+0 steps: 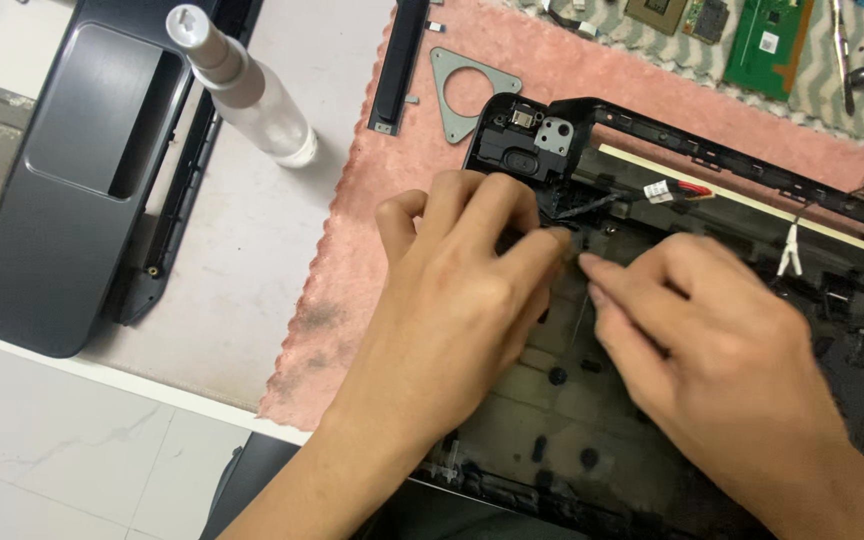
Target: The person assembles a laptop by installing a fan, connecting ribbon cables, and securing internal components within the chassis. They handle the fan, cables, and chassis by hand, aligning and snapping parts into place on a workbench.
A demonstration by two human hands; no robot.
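Observation:
A black laptop base shell (652, 125) lies open on a pink cloth (382, 200). My left hand (462, 290) rests over its upper left area, fingers curled and pinching a small black part or cable next to the speaker corner (512, 150). My right hand (712, 340) meets it from the right, its fingertips pinching at the same spot near a thin black wire. A cable with red and black wires and a white tag (667, 190) runs along the shell's upper edge. What sits between the fingertips is mostly hidden.
A clear bottle with a grey cap (247, 90) lies on the white table. A grey laptop palmrest cover (82, 170) sits at left. A grey bracket with a round hole (467, 90), a black strip (397, 65) and green circuit boards (767, 40) lie at the top.

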